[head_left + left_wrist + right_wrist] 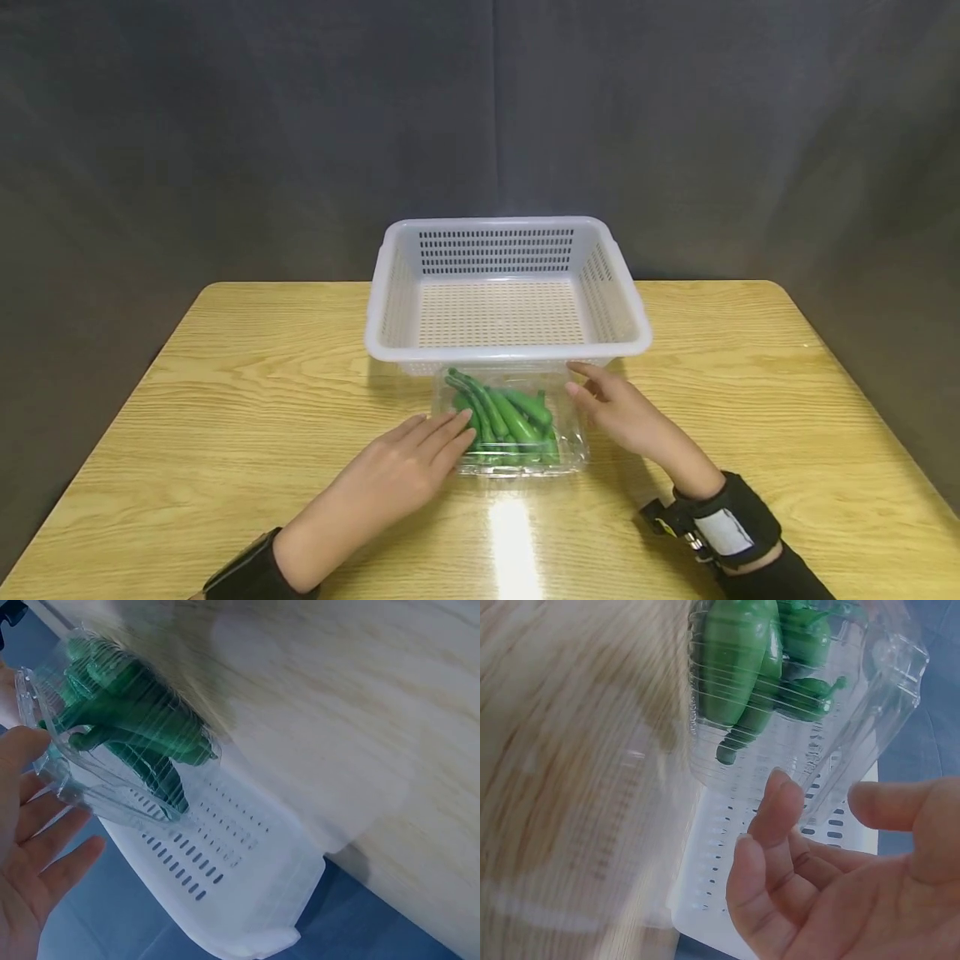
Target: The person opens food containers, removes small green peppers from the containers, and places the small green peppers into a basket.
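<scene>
A clear plastic clamshell box (513, 425) filled with long green peppers (504, 414) lies at the centre of the head view on a light wooden table (225, 383). Directly above it in the frame, touching or just short of its far edge, stands a white perforated plastic basket (507, 287) with nothing in it, blocking the way upward in the picture. Behind the table hangs a dark grey cloth backdrop (225, 125).

The left hand (408, 467) comes in from the lower left, fingers straight and together, their tips at the box's left side; whether they touch it cannot be told, and they grip nothing. The right hand (622, 408) comes in from the lower right, fingers loosely spread and relaxed, its fingertips at the box's upper right corner beside the basket rim, closed round nothing.

Bare tabletop spreads wide to the left and right of the box and basket, out to the rounded table corners, and a narrower strip lies between the box and the bottom of the frame.
</scene>
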